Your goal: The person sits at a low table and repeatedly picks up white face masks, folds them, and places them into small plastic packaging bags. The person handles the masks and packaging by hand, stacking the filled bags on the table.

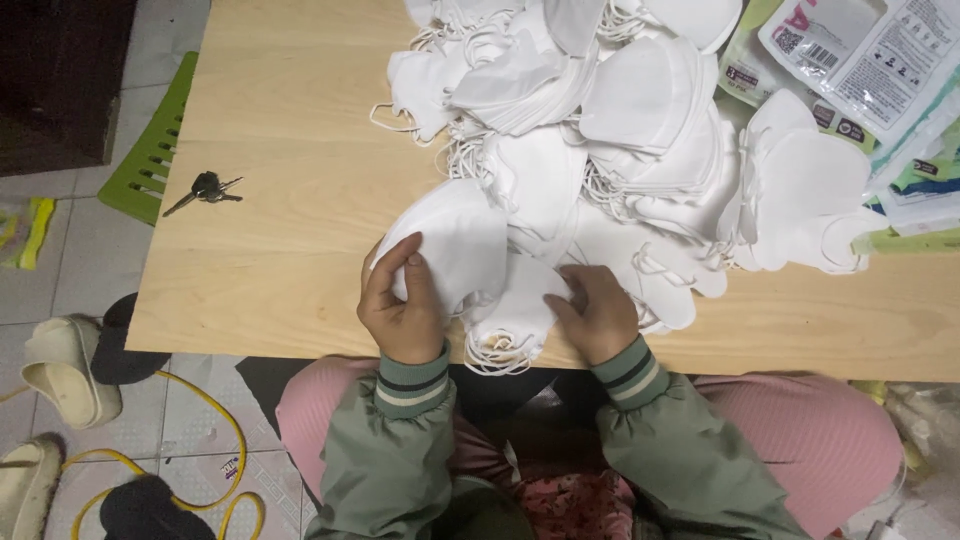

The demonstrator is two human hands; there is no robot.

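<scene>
My left hand [401, 303] pinches a folded white face mask [455, 240] at the near edge of a wooden table [290, 120]. My right hand [598, 308] rests on a small stack of white masks [515, 315] with elastic loops hanging off the table's front edge. Beyond both hands a large loose pile of white masks [620, 120] covers the middle and far part of the table.
A bunch of keys [204, 189] lies at the table's left. Printed plastic packages [860, 60] are stacked at the far right. A green plastic chair [150, 150] stands left of the table. Slippers [70, 365] and a yellow cable [215, 410] lie on the tiled floor.
</scene>
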